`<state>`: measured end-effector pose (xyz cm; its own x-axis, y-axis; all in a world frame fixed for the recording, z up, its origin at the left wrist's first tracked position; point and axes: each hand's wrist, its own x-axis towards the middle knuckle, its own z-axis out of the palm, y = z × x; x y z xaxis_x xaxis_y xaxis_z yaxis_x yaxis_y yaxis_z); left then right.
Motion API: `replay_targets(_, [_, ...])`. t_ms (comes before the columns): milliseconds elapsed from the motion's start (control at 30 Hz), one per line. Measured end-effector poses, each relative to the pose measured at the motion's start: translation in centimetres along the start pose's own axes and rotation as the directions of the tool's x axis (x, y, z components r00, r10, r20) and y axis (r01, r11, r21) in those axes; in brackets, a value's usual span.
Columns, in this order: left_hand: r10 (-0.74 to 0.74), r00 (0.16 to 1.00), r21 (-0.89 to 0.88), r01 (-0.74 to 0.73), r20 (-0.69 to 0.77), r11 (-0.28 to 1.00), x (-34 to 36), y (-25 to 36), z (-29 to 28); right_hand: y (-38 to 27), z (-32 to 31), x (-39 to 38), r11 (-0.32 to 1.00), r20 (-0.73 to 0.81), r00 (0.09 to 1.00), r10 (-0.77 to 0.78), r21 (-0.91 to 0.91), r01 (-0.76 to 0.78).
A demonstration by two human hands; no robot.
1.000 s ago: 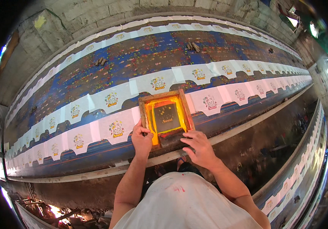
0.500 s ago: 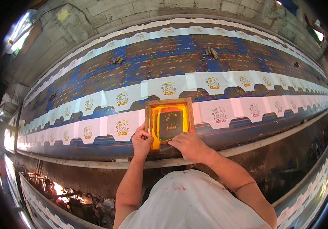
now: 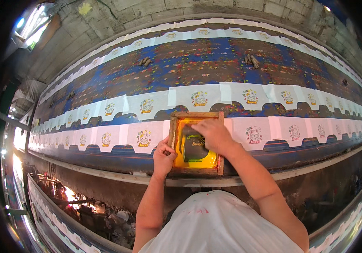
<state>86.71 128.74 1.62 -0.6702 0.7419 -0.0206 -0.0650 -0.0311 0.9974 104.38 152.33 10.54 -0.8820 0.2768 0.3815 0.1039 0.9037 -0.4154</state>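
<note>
A wooden-framed printing screen (image 3: pixel 220 145) lies over the near row of white cut fabric pieces. Bright yellow ink rings its dark middle, where a small design shows. My left hand (image 3: pixel 164 158) is closed at the frame's left side, its fingers pinched against the wood. Inside the frame, my right hand (image 3: pixel 214 134) is over the far right part of the mesh, fingers bent down around what seems to be a squeegee, mostly hidden beneath them. A streak of greenish ink shows just below those fingers. Printed fabric pieces (image 3: pixel 141 137) lie left of the frame.
To the right, a fabric piece (image 3: pixel 254 134) carries a print with less yellow. More printed rows run along the long, ink-spotted table (image 3: pixel 164 76). Short, dark rod-like pieces (image 3: pixel 252 61) lie farther back. A pale ledge (image 3: pixel 126 178) edges the near side.
My right hand has moved from the near edge of the screen up to its far part. My left hand stays at the frame's left side. The whole view has shifted slightly.
</note>
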Motion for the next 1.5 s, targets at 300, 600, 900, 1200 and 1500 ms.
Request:
replay_targets(300, [0.202,0.979,0.153,-0.206,0.04,0.967,0.2,-0.9,-0.1,-7.7,0.6,-6.7,0.999,0.066,0.997,-0.049,0.008,0.049])
replay_targets(600, [0.236,0.97,0.159,-0.242,0.058,0.957,0.3,-1.2,0.0,-2.2,-1.2,0.3,0.989,0.157,0.977,0.142,0.022,-0.147])
replay_targets(900, [0.239,0.964,0.239,-0.26,0.113,0.935,0.2,-1.0,-0.3,-4.5,1.0,-1.4,0.978,0.044,0.983,0.176,-0.125,-0.17])
replay_targets(1200, [0.269,0.962,0.33,-0.271,0.052,0.904,-0.4,0.0,0.1,-11.6,0.7,-6.8,0.984,0.071,0.982,0.173,-0.057,-0.169])
replay_targets(1500, [0.296,0.949,0.267,-0.314,0.108,0.911,0.4,0.7,0.1,-12.1,-0.3,-10.5,0.972,0.001,0.977,0.214,0.097,-0.213])
